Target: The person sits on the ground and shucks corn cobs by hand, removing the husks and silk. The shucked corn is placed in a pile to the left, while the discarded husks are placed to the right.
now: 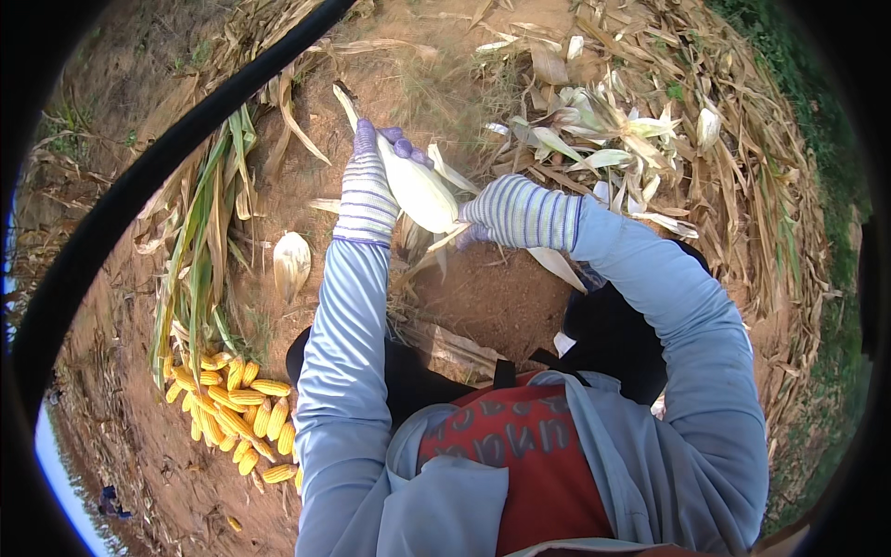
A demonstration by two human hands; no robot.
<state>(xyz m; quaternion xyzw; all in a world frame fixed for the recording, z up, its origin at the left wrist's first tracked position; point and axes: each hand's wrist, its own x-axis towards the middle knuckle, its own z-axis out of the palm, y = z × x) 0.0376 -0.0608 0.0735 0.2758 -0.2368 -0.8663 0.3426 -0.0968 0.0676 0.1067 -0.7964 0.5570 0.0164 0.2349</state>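
My left hand [369,177], in a striped knit glove with purple fingers, is closed around an ear of corn in pale husk [418,188]. The ear slants, its narrow husk tip up at the left and its broad end toward my right hand [518,212]. That hand, in a matching glove, is at the broad end with its fingers bent against a strip of husk [449,237]; its fingertips are partly hidden. Loose husk pieces hang around the ear, above bare reddish soil between my knees.
Husked yellow corn cobs [240,407] lie heaped at the lower left. Left of my left arm lies another ear in husk [292,264], near green and dry corn stalks [202,230]. Stripped husks [605,139] litter the upper right. A black strap or cable [139,167] crosses the view.
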